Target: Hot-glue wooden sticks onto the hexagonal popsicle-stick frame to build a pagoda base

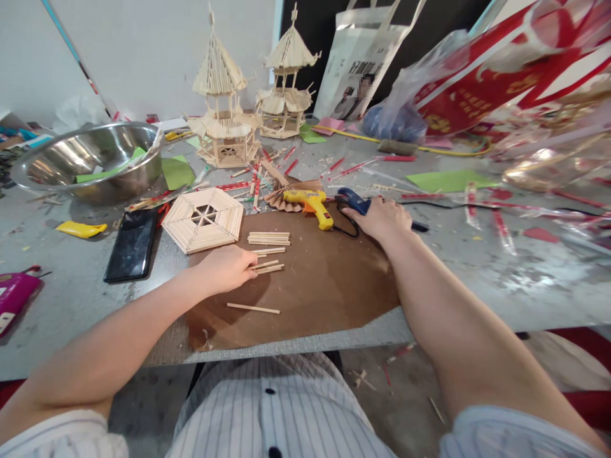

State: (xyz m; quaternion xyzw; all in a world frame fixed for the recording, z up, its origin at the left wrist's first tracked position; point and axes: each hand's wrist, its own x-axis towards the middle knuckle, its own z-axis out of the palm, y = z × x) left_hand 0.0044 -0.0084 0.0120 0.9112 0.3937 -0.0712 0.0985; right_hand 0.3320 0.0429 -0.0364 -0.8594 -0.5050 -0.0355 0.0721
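Note:
My left hand is closed at the left ends of several short wooden sticks, its fingers pressed together over them on the brown board. Just above lies a neat row of sticks, and a single stick lies nearer to me. At the board's far right corner, my right hand is wrapped round a dark blue-handled hand tool; its working end cannot be made out. Beside it rests a yellow hot glue gun. A hexagonal stick panel lies at the board's left corner.
Two stick pagodas stand at the back. To the left are a steel bowl, a black phone, a yellow cutter and a magenta object. Red-and-clear wrappers, green paper and bags lie rightward.

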